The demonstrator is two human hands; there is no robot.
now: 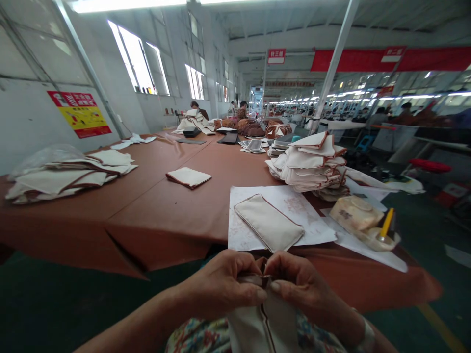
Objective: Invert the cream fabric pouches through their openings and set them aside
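Note:
A cream fabric piece with a brown-edged seam [281,318] hangs between my hands at the bottom centre, over my lap. My left hand [230,277] pinches its top edge from the left, thumb and fingers pressed together. From the right, my right hand [300,279] pinches the same edge close to the seam. The fingertips of both hands nearly meet there, and a bit of brown material shows between them. Just beyond, a flat cream rectangular piece with brown edging [268,220] lies at a slant on a white paper sheet [241,235].
The brown-covered table [147,196] bears cream piles at left [69,174] and right [309,164], plus a small cream stack [188,177]. At the right edge sit a pale container [355,213] and a yellow-handled tool [386,224]. People are far behind.

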